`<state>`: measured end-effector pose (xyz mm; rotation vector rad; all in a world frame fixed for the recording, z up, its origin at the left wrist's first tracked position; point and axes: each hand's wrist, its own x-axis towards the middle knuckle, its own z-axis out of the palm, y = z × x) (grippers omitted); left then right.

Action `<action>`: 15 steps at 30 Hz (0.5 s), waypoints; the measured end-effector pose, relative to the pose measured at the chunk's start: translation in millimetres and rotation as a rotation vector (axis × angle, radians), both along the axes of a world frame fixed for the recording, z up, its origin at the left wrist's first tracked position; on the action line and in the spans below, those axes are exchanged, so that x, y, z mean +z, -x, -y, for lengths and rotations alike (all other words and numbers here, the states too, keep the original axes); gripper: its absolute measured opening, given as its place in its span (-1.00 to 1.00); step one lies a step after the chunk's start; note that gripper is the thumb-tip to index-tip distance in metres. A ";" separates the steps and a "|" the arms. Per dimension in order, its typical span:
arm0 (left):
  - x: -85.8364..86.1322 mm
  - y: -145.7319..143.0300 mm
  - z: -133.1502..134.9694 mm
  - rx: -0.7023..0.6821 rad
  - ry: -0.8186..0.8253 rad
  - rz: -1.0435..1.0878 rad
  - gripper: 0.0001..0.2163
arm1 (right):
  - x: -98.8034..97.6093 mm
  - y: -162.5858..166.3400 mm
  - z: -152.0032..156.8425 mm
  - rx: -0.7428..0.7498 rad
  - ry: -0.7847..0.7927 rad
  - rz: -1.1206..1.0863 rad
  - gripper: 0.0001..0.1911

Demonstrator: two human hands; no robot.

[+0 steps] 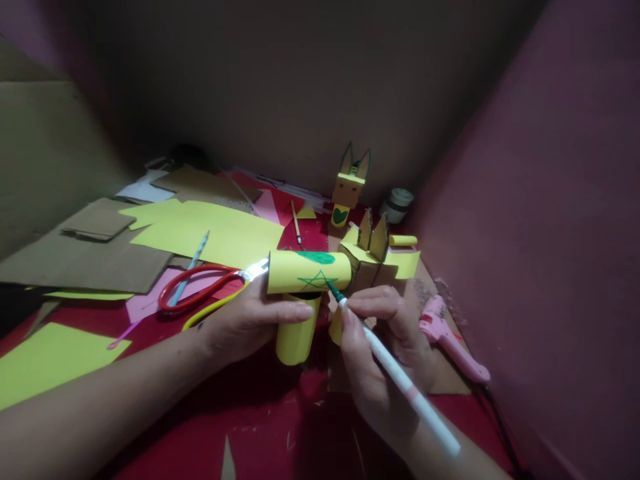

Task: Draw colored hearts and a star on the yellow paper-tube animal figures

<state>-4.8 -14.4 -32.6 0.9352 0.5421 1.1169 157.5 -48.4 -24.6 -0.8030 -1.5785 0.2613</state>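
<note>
A yellow paper-roll animal figure stands at the centre, with a cardboard head and ears on its right end. Its body bears a green blob and a green star outline. My left hand is closed around a yellow roll leg beneath the body. In my right hand I pinch a white marker pen, its green tip touching the body by the star.
A smaller cardboard figure with a green heart stands behind, beside a small jar. A pink glue gun lies right. Red-handled scissors, yellow paper sheets and cardboard cover the red table at left.
</note>
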 end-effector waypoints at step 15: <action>1.1 -0.4 0.6 0.001 0.019 0.010 -0.55 | -1.3 -0.7 1.9 -0.020 0.010 -0.007 -0.81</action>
